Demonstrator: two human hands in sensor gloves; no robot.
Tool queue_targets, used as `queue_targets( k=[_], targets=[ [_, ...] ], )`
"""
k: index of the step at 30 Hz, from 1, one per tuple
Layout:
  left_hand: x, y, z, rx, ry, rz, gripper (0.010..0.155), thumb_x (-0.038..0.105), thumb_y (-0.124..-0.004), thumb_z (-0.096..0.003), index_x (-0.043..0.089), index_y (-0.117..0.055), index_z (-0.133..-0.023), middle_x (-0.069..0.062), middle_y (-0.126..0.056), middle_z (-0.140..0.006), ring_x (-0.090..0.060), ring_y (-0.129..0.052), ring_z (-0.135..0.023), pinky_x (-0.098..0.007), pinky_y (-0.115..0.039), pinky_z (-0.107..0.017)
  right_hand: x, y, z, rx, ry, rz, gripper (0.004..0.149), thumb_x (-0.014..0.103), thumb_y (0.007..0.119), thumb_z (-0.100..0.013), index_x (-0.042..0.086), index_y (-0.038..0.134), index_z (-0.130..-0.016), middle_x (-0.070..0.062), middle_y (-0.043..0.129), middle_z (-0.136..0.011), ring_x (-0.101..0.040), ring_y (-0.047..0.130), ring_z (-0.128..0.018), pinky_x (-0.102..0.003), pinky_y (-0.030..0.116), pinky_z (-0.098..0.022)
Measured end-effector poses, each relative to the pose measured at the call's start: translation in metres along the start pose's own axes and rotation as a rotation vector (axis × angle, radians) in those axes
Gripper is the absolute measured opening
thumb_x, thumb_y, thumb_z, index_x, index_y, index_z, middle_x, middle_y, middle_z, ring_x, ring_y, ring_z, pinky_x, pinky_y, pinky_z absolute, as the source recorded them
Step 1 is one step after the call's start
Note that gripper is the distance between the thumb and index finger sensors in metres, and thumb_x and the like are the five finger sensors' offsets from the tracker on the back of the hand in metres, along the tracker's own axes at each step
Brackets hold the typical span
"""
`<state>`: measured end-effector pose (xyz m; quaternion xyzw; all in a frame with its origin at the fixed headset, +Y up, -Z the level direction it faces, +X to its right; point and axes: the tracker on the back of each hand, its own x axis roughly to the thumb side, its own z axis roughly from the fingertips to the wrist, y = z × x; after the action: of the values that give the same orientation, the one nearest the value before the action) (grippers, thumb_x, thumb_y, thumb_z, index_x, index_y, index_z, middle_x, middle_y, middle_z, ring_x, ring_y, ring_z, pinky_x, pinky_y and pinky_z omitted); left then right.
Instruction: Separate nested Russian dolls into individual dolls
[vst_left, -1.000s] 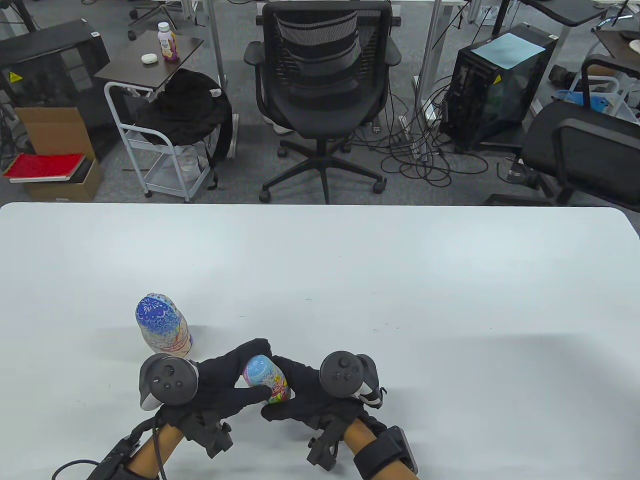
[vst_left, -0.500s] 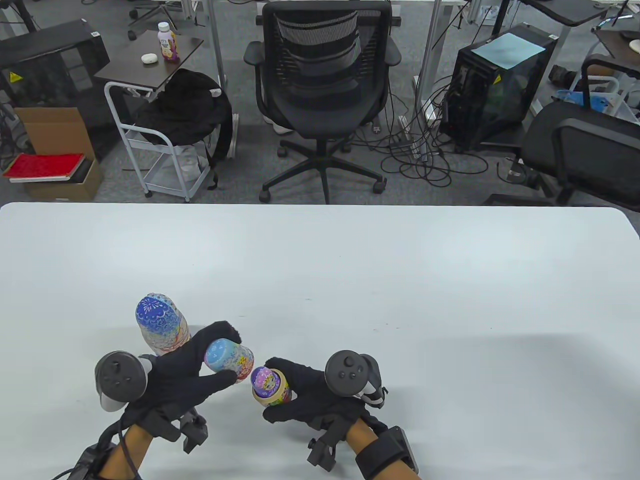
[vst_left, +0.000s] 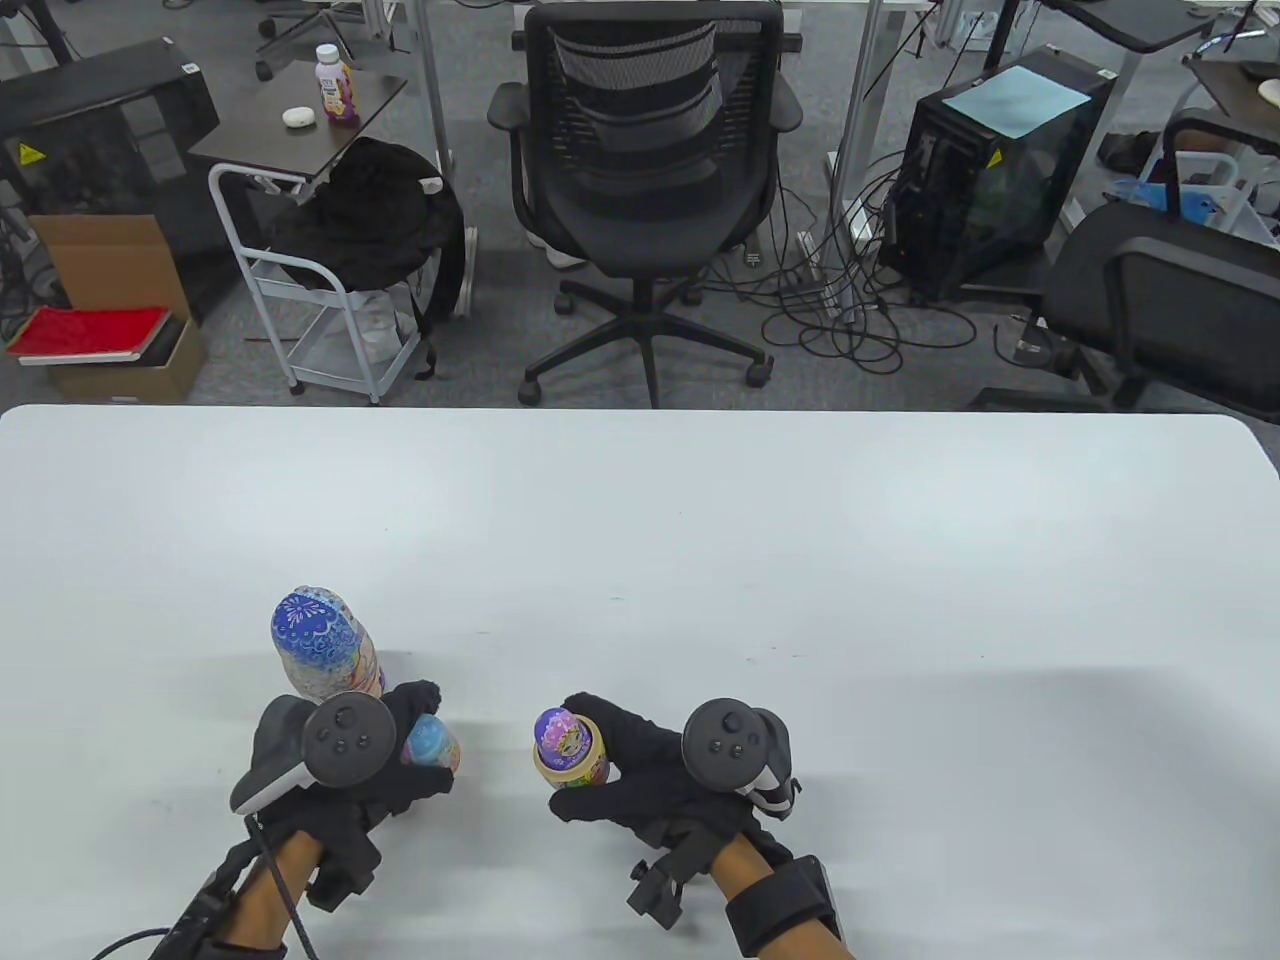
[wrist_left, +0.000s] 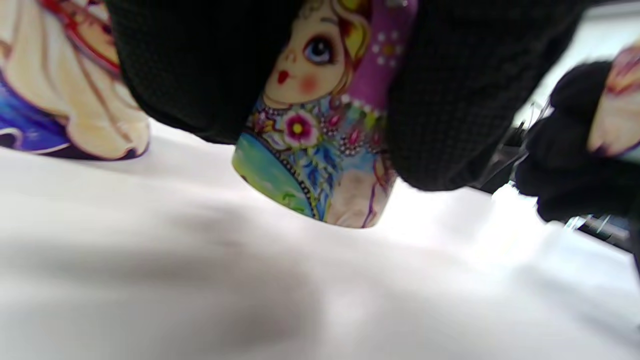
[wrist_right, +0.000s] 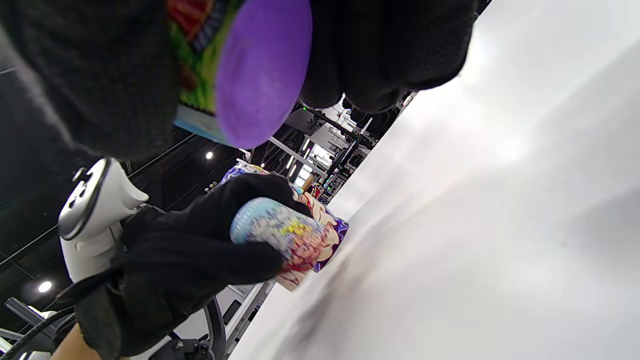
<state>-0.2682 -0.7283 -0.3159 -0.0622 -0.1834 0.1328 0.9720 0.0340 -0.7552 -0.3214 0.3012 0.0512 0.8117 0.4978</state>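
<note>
An office with a mesh chair lies behind the white table; no writing is legible. The left hand grips the doll's top half, its open rim close above the table, beside the large blue doll standing upright. The right hand grips the bottom half, the purple-headed inner doll seated in it. Since half a second ago, the hands have drawn apart and the top half has come lower.
</note>
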Motion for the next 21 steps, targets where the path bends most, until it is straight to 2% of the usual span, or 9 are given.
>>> queue_targets(
  k=[6,10,14,17,21],
  targets=[
    [-0.007,-0.015,-0.009,-0.064,0.026,-0.085,0.084,0.048,-0.094,-0.0474,0.009,-0.051,-0.109,-0.022,-0.073,-0.104,-0.041,-0.089,-0.084,-0.047,-0.083,-0.061,0.000,0.000,0.000,0.002,-0.001,0.000,0.092,0.052,0.095,-0.035,0.009,0.056,-0.106,-0.023,0.078,-0.098,-0.044,0.081,-0.088,-0.052,0.073,-0.064],
    [-0.010,-0.018,-0.011,-0.059,0.027,-0.042,0.084,0.048,-0.094,-0.0473,0.009,-0.051,-0.109,-0.021,-0.074,-0.103,-0.042,-0.088,-0.084,-0.049,-0.081,-0.061,0.000,-0.001,0.000,0.000,-0.003,0.004,0.092,0.052,0.095,-0.035,0.009,0.056,-0.106,-0.023,0.079,-0.098,-0.044,0.081,-0.087,-0.052,0.073,-0.064],
    [-0.008,-0.015,-0.009,-0.053,0.015,-0.054,0.091,0.052,-0.092,-0.0471,0.010,-0.046,-0.113,-0.024,-0.069,-0.107,-0.049,-0.080,-0.089,-0.055,-0.075,-0.064,0.000,-0.001,0.000,0.002,0.000,0.003,0.092,0.052,0.095,-0.035,0.009,0.056,-0.106,-0.023,0.079,-0.098,-0.044,0.081,-0.088,-0.052,0.073,-0.064],
    [0.002,0.004,-0.002,0.098,-0.059,-0.032,0.097,0.059,-0.089,-0.0453,0.010,-0.043,-0.115,-0.025,-0.065,-0.109,-0.052,-0.073,-0.093,-0.059,-0.069,-0.066,0.000,-0.001,0.000,0.001,-0.001,0.005,0.092,0.052,0.095,-0.035,0.010,0.056,-0.106,-0.023,0.079,-0.098,-0.044,0.081,-0.088,-0.052,0.073,-0.064],
    [0.018,0.023,0.008,0.239,-0.214,0.075,0.093,0.063,-0.083,-0.0469,0.013,-0.045,-0.115,-0.022,-0.067,-0.109,-0.048,-0.074,-0.093,-0.057,-0.069,-0.068,0.000,0.000,-0.001,0.008,0.006,0.009,0.092,0.052,0.095,-0.035,0.010,0.056,-0.106,-0.023,0.078,-0.098,-0.044,0.081,-0.088,-0.052,0.073,-0.065]
  ],
)
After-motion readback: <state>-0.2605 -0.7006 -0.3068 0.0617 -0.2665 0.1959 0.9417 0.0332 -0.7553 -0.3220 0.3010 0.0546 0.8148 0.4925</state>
